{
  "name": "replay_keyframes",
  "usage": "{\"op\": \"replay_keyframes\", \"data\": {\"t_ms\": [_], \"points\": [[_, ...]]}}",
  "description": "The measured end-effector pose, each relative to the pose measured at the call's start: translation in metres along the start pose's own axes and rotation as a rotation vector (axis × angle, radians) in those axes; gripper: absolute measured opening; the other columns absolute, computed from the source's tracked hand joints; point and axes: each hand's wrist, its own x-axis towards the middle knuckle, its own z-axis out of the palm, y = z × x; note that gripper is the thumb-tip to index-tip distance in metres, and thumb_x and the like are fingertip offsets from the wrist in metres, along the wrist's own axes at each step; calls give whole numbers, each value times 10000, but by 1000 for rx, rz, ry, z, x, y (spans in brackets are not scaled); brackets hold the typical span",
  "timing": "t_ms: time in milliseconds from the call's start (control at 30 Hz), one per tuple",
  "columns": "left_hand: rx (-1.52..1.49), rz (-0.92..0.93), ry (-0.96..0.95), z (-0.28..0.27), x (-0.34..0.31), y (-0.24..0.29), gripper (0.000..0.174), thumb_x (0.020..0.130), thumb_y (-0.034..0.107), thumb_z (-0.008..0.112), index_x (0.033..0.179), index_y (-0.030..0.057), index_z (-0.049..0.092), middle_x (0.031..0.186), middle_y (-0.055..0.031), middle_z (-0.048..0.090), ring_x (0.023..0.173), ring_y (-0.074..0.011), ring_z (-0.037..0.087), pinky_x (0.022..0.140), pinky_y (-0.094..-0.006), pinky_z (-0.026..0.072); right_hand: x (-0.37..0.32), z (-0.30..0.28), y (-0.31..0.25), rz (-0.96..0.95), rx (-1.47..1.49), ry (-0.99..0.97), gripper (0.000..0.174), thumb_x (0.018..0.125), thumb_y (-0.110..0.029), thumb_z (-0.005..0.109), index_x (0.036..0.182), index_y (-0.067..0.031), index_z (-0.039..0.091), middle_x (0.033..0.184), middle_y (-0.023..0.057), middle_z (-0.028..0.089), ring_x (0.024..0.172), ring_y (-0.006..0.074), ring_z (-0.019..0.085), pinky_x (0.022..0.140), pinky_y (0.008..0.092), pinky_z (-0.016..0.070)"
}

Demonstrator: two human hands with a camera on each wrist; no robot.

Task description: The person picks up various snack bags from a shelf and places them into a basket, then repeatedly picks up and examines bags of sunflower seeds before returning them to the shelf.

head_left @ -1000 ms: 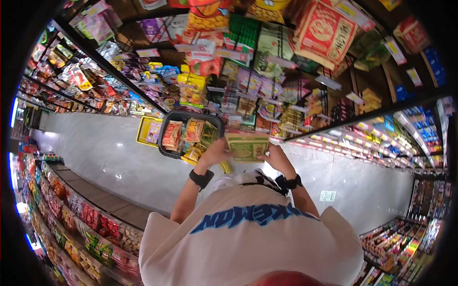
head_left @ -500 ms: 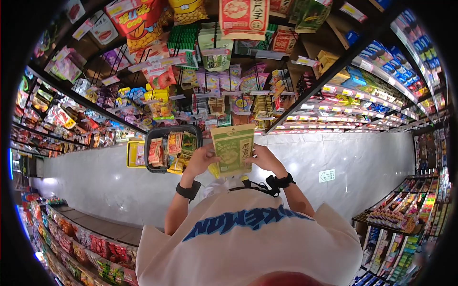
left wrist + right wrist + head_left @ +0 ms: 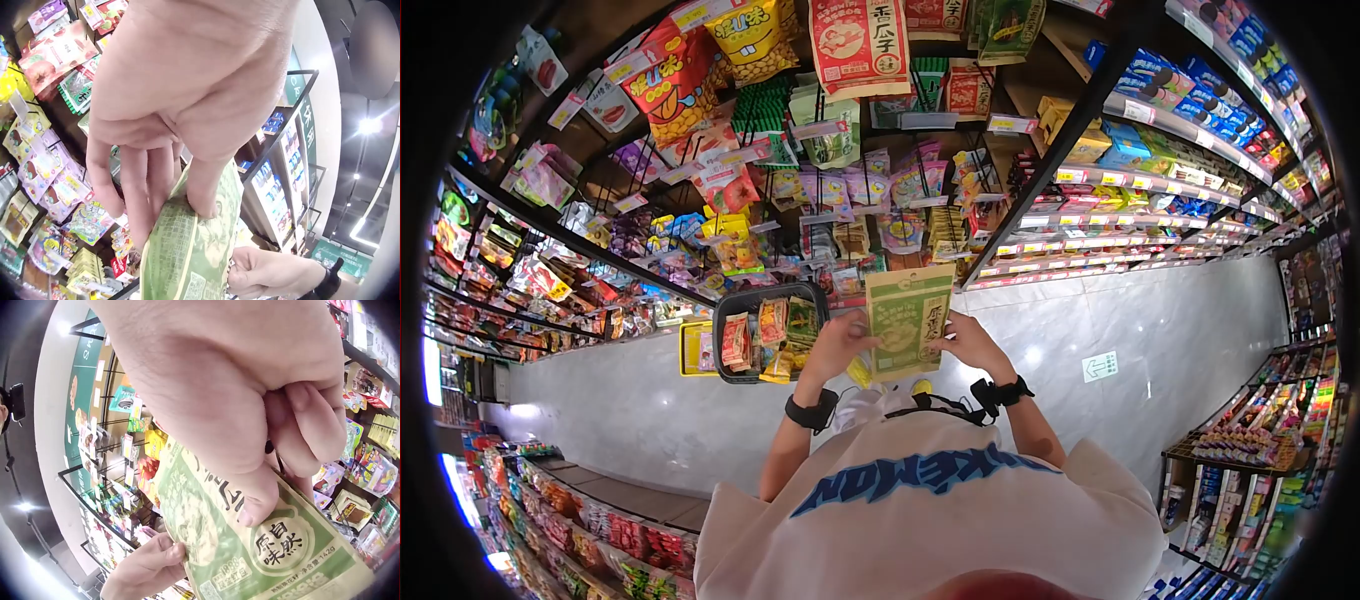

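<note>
Both hands hold a green and tan bag of sunflower seeds upright in front of the body, its printed front toward the head camera. On its left edge, my left hand pinches it, thumb over the front. My right hand grips the right edge. In the left wrist view, the left thumb presses the bag and the other fingers reach behind it. The right wrist view has the right thumb on the bag's front, beside a round label. Several fingertips behind the bag are hidden.
A dark shopping basket with red, green and yellow packets stands on the floor at left, beside a yellow basket. Ahead is a rack of hanging snack bags. Shelves of boxed goods run along the right. A floor arrow sign lies at right.
The bag has tipped up from a flatter tilt, so its whole front now faces the head camera. Both hands keep hold of its edges. The head view has shifted, showing more of the right shelves.
</note>
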Motion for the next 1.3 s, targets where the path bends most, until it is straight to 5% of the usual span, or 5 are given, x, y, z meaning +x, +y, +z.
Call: {"op": "replay_keyframes", "data": {"t_ms": [67,167,367,867,1300], "points": [[19,41,26,2,-1,9,266,828,93,770,1025,-16,628,772,-180,731,653,-257,701,625,-340,511,-2,0,2,-15,-14,13,555,831,-93,793,1321,18,556,1090,153,738,884,231,728,783,360,570],[157,51,12,0,1,8,340,893,82,740,1199,-24,636,854,-97,750,736,-106,649,681,-270,496,-2,0,10,-15,-2,27,569,841,-127,797,1342,-4,559,1091,129,737,856,213,716,777,348,566],[-134,26,42,-4,14,-3,312,963,113,673,1214,-66,628,913,-118,744,785,-48,600,682,-264,496,6,-5,7,-55,30,66,456,901,-158,730,1308,-3,597,1108,141,724,829,213,708,744,343,552],[-291,-53,58,-11,6,-15,370,1047,133,560,1348,-82,546,1073,-49,708,917,-52,587,794,-231,492,24,7,-2,-25,157,30,358,923,-159,704,1242,-10,636,1019,126,735,843,189,704,769,328,542],[-502,101,-78,-48,86,49,636,987,-18,565,1521,105,242,1258,-71,617,997,-107,576,868,-275,464,58,-35,-42,-114,270,371,428,951,-132,643,1359,-17,587,1037,103,734,884,137,673,795,297,539]]}}
